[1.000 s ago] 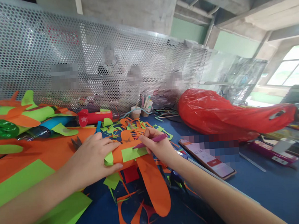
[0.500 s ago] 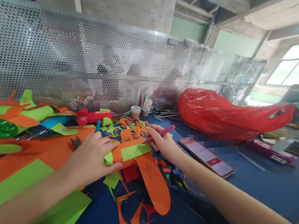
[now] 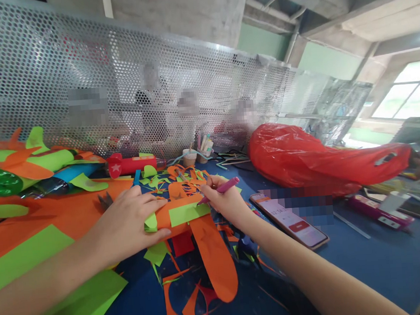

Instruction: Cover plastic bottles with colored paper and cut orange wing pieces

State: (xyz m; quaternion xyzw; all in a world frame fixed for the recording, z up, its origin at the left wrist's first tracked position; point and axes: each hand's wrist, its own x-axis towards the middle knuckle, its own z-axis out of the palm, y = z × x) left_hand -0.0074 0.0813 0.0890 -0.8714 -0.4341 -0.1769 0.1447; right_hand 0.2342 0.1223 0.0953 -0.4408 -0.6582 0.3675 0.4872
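An orange paper airplane model point(image 3: 217, 260) lies on the blue table, its rounded wing stretching towards me. Along its body runs a light green paper strip point(image 3: 181, 214). My left hand point(image 3: 137, 215) is wrapped round the left end of that body, thumb below and fingers above. Between the fingers of my right hand point(image 3: 220, 197) is a purple marker pen point(image 3: 228, 184), its tip at the right end of the green strip. Scissors point(image 3: 105, 201) lie just behind my left hand, partly hidden by it.
Paper scraps point(image 3: 191, 302) litter the table in front and behind. A phone point(image 3: 289, 219) lies right of my right hand, before a red plastic bag point(image 3: 303, 155). Finished-looking paper-and-bottle models point(image 3: 26, 163) sit at the left. Behind stands a perforated metal screen point(image 3: 204, 71).
My right hand has shifted the marker pen slightly left along the strip's right end. My left hand keeps its hold on the airplane body.
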